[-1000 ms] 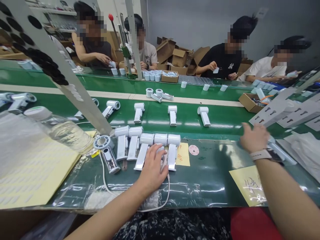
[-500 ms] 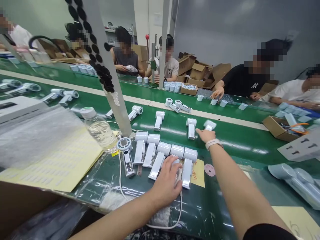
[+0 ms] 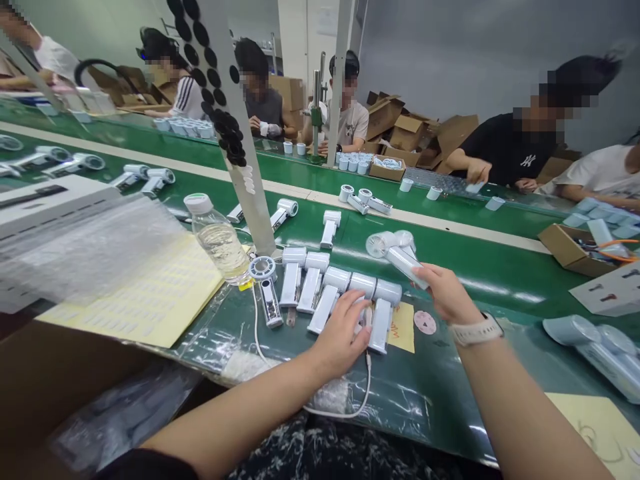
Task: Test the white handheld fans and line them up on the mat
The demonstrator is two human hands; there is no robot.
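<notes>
**Right hand (image 3: 447, 293) grips a white fan (image 3: 403, 259)**

The fan is held just beyond the far right end of the row of white fans (image 3: 325, 293). The left hand (image 3: 340, 341) lies open, palm down, on that row's right end. Left of the row, a loose fan (image 3: 271, 303) and a water bottle (image 3: 219, 241) stand on the green desk (image 3: 425, 393).

We hold one white handheld fan (image 3: 406, 265) tilted, its round head up, while five same fans (image 3: 336, 280) lie side by side.
</notes>
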